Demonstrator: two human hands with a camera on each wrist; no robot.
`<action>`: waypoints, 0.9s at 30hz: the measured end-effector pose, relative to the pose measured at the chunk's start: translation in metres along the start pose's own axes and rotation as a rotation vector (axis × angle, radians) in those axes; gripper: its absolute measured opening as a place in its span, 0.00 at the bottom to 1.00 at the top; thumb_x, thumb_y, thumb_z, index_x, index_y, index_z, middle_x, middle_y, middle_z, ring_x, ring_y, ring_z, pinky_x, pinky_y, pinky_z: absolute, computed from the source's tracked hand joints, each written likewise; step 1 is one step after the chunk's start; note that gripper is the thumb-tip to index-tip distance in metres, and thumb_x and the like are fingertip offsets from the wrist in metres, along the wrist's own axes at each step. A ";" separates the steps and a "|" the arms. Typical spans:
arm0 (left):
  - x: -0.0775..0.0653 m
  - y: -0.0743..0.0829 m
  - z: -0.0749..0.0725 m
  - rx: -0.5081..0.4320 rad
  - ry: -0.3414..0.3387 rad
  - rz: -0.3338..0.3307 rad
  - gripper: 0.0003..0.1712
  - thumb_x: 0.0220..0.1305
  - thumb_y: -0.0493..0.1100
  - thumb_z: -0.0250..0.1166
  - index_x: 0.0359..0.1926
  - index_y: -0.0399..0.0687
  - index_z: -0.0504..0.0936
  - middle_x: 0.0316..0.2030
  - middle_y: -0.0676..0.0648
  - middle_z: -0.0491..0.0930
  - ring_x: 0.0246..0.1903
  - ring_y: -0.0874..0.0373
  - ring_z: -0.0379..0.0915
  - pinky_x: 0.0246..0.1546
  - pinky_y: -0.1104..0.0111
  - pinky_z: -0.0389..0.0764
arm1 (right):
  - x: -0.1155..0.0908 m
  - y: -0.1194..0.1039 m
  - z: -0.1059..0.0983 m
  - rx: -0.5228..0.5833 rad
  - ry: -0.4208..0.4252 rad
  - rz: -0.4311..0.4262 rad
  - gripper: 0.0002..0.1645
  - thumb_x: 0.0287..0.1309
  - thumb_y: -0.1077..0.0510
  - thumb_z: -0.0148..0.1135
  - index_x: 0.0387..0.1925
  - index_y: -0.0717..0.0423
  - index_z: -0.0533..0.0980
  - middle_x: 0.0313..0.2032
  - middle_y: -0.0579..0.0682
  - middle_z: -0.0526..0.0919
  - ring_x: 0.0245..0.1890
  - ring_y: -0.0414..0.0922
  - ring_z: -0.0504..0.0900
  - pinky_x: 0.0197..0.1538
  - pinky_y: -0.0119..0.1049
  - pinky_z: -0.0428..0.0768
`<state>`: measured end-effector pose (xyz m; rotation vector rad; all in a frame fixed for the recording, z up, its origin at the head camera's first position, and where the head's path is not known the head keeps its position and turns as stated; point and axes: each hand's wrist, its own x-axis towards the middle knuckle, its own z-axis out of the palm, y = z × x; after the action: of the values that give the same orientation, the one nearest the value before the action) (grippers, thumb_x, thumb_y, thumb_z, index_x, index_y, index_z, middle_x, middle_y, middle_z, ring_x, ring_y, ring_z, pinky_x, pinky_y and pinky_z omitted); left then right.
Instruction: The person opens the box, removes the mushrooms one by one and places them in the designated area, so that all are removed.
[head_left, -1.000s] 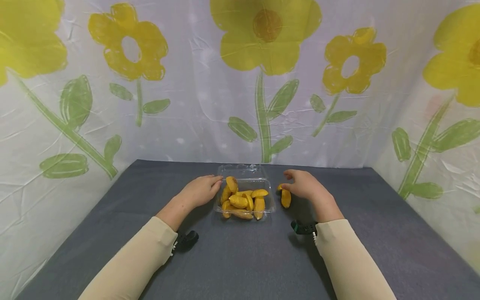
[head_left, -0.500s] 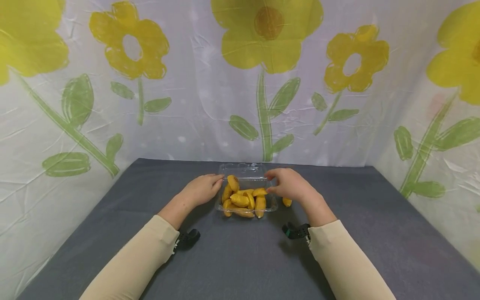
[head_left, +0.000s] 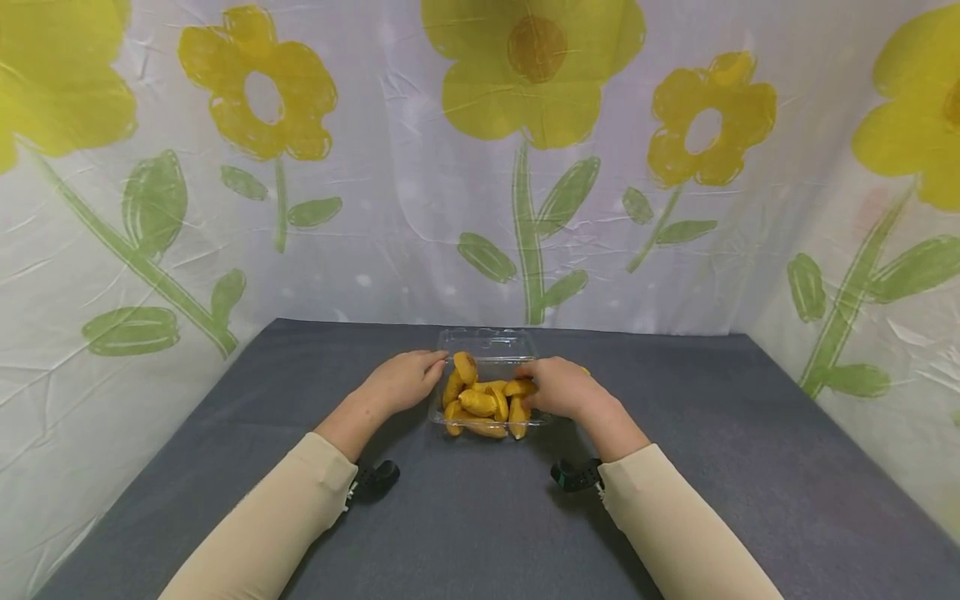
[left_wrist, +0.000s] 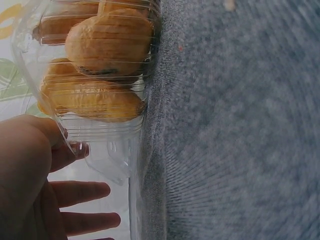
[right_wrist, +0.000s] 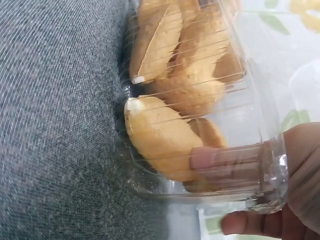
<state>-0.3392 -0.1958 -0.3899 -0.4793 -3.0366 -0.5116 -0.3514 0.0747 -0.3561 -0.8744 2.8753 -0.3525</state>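
Observation:
A clear plastic clamshell box (head_left: 491, 423) holds several plump yellow, fruit-like pieces (head_left: 477, 403), some elongated, some domed. At its left end, my left hand (head_left: 400, 381) pinches the rim between thumb and a finger, with the other fingers (left_wrist: 90, 223) extended outside. My right hand (head_left: 561, 387) reaches over the right end. Inside, a digit (right_wrist: 220, 161) overlaps a pale-tipped yellow piece (right_wrist: 155, 132), seen through the wall, while another fingertip (right_wrist: 232, 223) shows outside. I cannot tell whether the right hand grips a piece or only touches it.
The box lid (head_left: 486, 342) stands folded back behind it on the dark grey table (head_left: 480, 517). A yellow tip (head_left: 586, 370) shows just behind my right hand. A flower-printed curtain (head_left: 390, 167) hangs at the back and sides.
My right hand has moved left from beside the loose yellow pieces, over the rim and down into the box. The loose pieces are now mostly hidden. My left hand has stayed put.

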 end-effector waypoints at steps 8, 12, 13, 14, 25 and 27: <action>-0.003 0.001 -0.001 -0.026 -0.001 0.003 0.28 0.84 0.49 0.44 0.77 0.44 0.67 0.71 0.39 0.70 0.71 0.40 0.64 0.70 0.45 0.64 | 0.000 0.000 -0.003 0.005 0.039 0.010 0.31 0.56 0.56 0.78 0.62 0.53 0.81 0.53 0.51 0.85 0.54 0.52 0.82 0.55 0.50 0.81; -0.003 0.001 -0.001 -0.026 0.003 0.007 0.27 0.84 0.48 0.44 0.76 0.44 0.67 0.71 0.39 0.70 0.70 0.40 0.64 0.70 0.45 0.64 | -0.001 0.000 -0.006 0.038 0.065 0.016 0.32 0.54 0.55 0.80 0.61 0.52 0.82 0.52 0.50 0.85 0.53 0.51 0.82 0.54 0.50 0.81; -0.003 0.001 -0.001 -0.025 0.003 0.006 0.27 0.84 0.48 0.44 0.76 0.44 0.67 0.71 0.39 0.70 0.70 0.40 0.65 0.69 0.45 0.65 | -0.001 0.000 -0.007 0.045 0.069 0.014 0.32 0.54 0.55 0.80 0.61 0.52 0.82 0.52 0.50 0.84 0.53 0.51 0.82 0.54 0.50 0.81; -0.003 0.000 -0.001 -0.025 0.002 0.004 0.27 0.84 0.48 0.44 0.76 0.44 0.67 0.71 0.39 0.70 0.70 0.41 0.65 0.69 0.45 0.65 | -0.002 0.000 -0.008 0.050 0.073 0.011 0.32 0.54 0.55 0.80 0.61 0.52 0.82 0.51 0.50 0.84 0.53 0.51 0.82 0.54 0.50 0.81; -0.002 0.001 -0.001 -0.015 -0.002 -0.003 0.28 0.84 0.50 0.44 0.77 0.46 0.67 0.71 0.41 0.70 0.70 0.42 0.66 0.69 0.46 0.66 | -0.013 -0.004 -0.027 0.080 0.133 -0.013 0.27 0.57 0.56 0.78 0.58 0.51 0.83 0.53 0.49 0.84 0.56 0.52 0.81 0.57 0.52 0.79; -0.002 0.001 -0.001 -0.011 -0.001 0.000 0.28 0.84 0.49 0.44 0.77 0.46 0.67 0.71 0.41 0.70 0.70 0.42 0.66 0.69 0.46 0.66 | -0.016 -0.004 -0.031 0.089 0.145 -0.013 0.26 0.58 0.58 0.77 0.59 0.52 0.83 0.55 0.50 0.84 0.57 0.53 0.80 0.58 0.52 0.79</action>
<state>-0.3374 -0.1958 -0.3890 -0.4806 -3.0364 -0.5288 -0.3419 0.0860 -0.3243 -0.8880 2.9582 -0.5622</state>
